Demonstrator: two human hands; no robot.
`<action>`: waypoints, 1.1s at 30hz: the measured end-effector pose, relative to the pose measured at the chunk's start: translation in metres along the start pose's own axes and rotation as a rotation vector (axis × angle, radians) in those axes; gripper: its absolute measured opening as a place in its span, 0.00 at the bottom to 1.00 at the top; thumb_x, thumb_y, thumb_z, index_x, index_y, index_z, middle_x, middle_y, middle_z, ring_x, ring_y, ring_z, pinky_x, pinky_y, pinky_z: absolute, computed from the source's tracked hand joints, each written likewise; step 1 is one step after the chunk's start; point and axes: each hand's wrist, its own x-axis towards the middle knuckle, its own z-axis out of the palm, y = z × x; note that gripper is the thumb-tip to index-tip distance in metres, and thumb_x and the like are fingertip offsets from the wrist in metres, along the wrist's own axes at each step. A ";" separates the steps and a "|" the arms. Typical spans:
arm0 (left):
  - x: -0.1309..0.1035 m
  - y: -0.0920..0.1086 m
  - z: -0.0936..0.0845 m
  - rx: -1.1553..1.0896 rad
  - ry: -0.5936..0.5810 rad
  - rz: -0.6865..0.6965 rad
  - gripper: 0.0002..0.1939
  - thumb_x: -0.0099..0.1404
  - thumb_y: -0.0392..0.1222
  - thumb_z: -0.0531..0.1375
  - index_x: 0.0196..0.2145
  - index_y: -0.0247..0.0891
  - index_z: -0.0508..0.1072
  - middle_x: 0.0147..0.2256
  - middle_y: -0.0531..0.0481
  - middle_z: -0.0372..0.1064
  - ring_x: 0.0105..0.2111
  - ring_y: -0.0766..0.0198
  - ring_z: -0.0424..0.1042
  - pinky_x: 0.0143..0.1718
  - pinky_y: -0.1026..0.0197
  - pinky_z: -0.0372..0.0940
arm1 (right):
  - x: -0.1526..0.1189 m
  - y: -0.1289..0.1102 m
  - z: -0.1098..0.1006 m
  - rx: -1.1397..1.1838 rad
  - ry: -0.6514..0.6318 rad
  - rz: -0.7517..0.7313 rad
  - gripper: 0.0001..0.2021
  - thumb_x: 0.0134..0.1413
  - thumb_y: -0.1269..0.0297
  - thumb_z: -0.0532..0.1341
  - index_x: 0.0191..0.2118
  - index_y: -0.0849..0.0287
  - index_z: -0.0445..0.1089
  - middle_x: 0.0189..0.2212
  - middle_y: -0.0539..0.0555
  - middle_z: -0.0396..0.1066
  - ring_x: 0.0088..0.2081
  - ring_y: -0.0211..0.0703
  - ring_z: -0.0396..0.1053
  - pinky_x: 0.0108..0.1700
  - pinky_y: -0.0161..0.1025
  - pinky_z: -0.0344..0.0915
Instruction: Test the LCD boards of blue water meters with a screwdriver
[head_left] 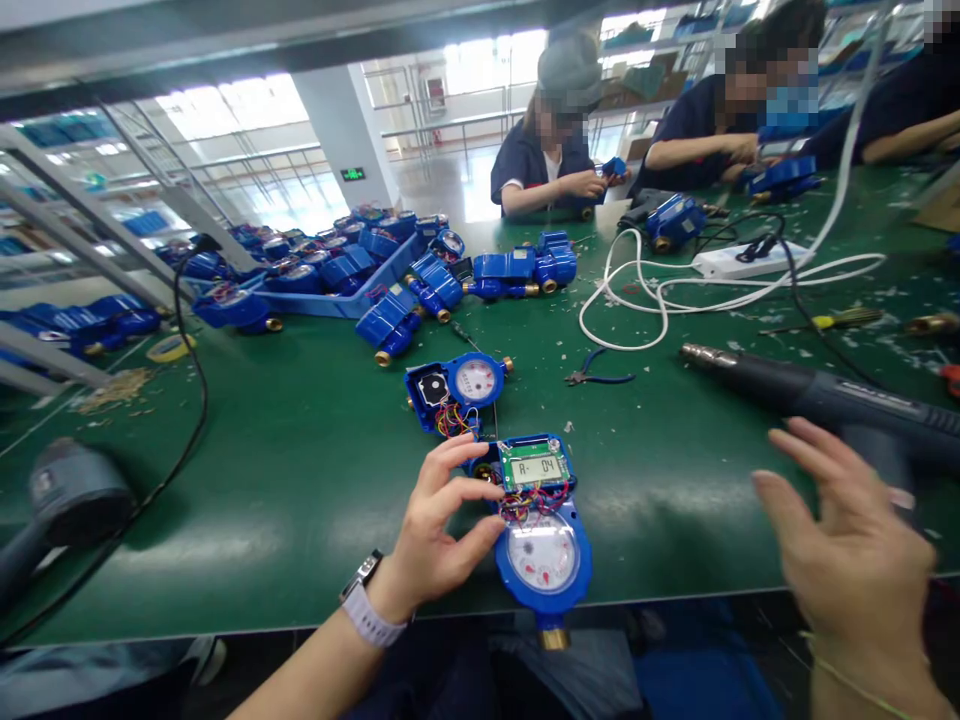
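A blue water meter (541, 555) lies at the table's front edge, its brass end jutting past it. Its lid is off, baring a green circuit board (536, 462) with a lit display reading "A- 04" and coloured wires. My left hand (450, 520) has thumb and fingertips at the meter's left side, by the board and wires; the exact grip is partly hidden. On the right, my right hand (847, 530) hovers with fingers apart and nothing in it, near a dark heat gun (817, 395). A second opened water meter (472, 382) sits just behind the first.
Blue-handled cutters (600, 378) lie mid-table. Several meters fill a blue tray (360, 300) at back left. A white cable (645, 300) loops to a power strip (750, 258). Another heat gun (75, 490) stands left with its black cord. Co-workers (551, 150) sit opposite.
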 end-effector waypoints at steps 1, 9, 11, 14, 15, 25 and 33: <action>0.001 0.000 0.001 -0.007 0.000 0.000 0.06 0.66 0.41 0.62 0.42 0.44 0.74 0.56 0.42 0.66 0.62 0.50 0.61 0.60 0.41 0.63 | -0.010 -0.019 0.012 0.007 -0.079 -0.133 0.17 0.55 0.50 0.66 0.49 0.46 0.75 0.57 0.47 0.66 0.63 0.52 0.58 0.69 0.52 0.46; 0.007 0.000 0.007 -0.033 0.019 0.021 0.02 0.66 0.37 0.62 0.37 0.43 0.74 0.54 0.44 0.68 0.61 0.51 0.62 0.60 0.42 0.63 | -0.043 -0.076 0.070 0.094 -0.541 -0.656 0.10 0.67 0.68 0.60 0.51 0.57 0.70 0.62 0.59 0.59 0.66 0.57 0.50 0.61 0.60 0.58; 0.007 -0.001 0.009 -0.046 0.030 0.024 0.02 0.67 0.37 0.62 0.36 0.43 0.74 0.53 0.44 0.68 0.61 0.53 0.62 0.60 0.44 0.63 | -0.043 -0.078 0.075 0.099 -0.556 -0.658 0.09 0.66 0.70 0.61 0.50 0.58 0.71 0.61 0.59 0.60 0.65 0.58 0.50 0.60 0.61 0.58; 0.008 -0.002 0.010 -0.060 0.037 0.035 0.02 0.68 0.37 0.61 0.36 0.42 0.74 0.52 0.44 0.69 0.61 0.54 0.62 0.61 0.47 0.62 | -0.043 -0.081 0.081 0.109 -0.573 -0.651 0.07 0.65 0.71 0.61 0.47 0.58 0.73 0.60 0.59 0.62 0.65 0.58 0.51 0.60 0.62 0.58; 0.008 -0.003 0.011 -0.062 0.037 0.039 0.03 0.68 0.37 0.61 0.36 0.42 0.74 0.52 0.45 0.69 0.61 0.54 0.61 0.61 0.48 0.61 | -0.043 -0.082 0.082 0.114 -0.577 -0.653 0.06 0.64 0.71 0.62 0.46 0.58 0.73 0.59 0.59 0.62 0.64 0.58 0.51 0.60 0.62 0.58; 0.003 -0.007 0.010 -0.172 -0.007 0.018 0.20 0.69 0.51 0.60 0.55 0.39 0.70 0.60 0.41 0.61 0.64 0.56 0.57 0.66 0.52 0.54 | -0.042 -0.084 0.090 0.123 -0.557 -0.719 0.06 0.64 0.76 0.59 0.40 0.59 0.70 0.56 0.57 0.68 0.64 0.55 0.55 0.62 0.60 0.52; 0.008 -0.004 0.006 -0.190 -0.019 -0.003 0.07 0.67 0.40 0.62 0.43 0.41 0.73 0.59 0.43 0.62 0.64 0.56 0.57 0.66 0.50 0.53 | -0.042 -0.080 0.086 0.090 -0.643 -0.704 0.13 0.66 0.71 0.60 0.54 0.60 0.67 0.62 0.63 0.61 0.66 0.60 0.51 0.57 0.69 0.59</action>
